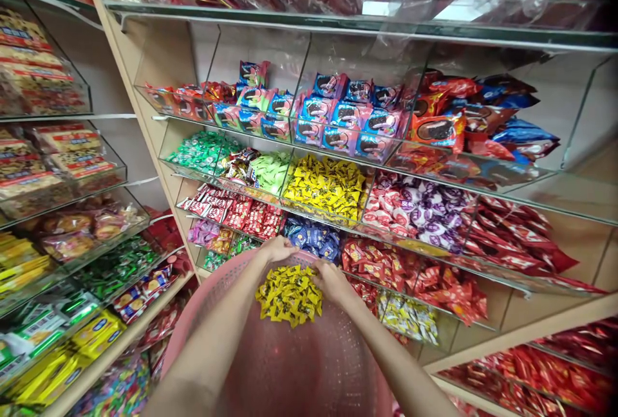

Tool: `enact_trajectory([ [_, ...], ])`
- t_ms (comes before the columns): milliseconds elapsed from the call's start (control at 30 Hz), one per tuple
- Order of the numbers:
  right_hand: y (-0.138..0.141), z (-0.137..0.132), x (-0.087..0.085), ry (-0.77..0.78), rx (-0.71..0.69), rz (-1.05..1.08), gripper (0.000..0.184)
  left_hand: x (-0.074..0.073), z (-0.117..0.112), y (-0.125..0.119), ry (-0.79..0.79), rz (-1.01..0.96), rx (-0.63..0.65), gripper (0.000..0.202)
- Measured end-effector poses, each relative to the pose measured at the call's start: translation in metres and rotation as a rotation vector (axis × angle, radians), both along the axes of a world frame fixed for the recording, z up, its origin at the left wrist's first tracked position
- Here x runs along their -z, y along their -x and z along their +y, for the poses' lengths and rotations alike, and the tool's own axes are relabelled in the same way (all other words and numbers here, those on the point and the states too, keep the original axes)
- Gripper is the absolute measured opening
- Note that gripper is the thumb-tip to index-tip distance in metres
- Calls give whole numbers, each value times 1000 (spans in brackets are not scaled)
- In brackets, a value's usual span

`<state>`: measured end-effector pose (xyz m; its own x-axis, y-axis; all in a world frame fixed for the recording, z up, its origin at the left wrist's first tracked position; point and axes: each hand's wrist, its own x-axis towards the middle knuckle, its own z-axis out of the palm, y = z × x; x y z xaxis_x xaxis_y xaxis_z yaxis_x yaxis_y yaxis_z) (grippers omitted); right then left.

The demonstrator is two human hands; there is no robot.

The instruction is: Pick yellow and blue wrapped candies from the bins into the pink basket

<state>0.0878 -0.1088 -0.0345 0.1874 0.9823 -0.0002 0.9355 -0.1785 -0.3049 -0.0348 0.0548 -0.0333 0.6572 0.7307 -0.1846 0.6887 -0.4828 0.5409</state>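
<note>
A large pink plastic basket (232, 346) with a perforated wall is tilted in front of me. A pile of yellow wrapped candies (290, 295) lies inside it, toward the far side. My left hand (279, 249) is closed on the far rim, left of the pile. On the right of the pile, my right hand (331, 277) grips the same rim, its fingers partly hidden. Just above the hands is a shelf compartment full of matching yellow candies (326, 188), and dark blue wrapped candies (313, 239) sit right behind the rim.
Clear dividers split the glass shelves. Blue and pink cookie packs (333, 118) stand above, and purple and white candies (429, 208) lie to the right. A wooden upright (140, 108) separates the left shelves, which hold packaged snacks (72, 147). A glass shelf edge (357, 21) runs overhead.
</note>
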Motion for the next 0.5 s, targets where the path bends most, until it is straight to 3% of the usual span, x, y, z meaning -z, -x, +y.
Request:
enact_trajectory([
  [367, 12, -3, 8, 67, 60, -61, 26, 6, 7, -2, -15, 8, 9, 51],
  [500, 12, -3, -15, 11, 83, -105, 22, 2, 6, -3, -41, 22, 0, 50],
])
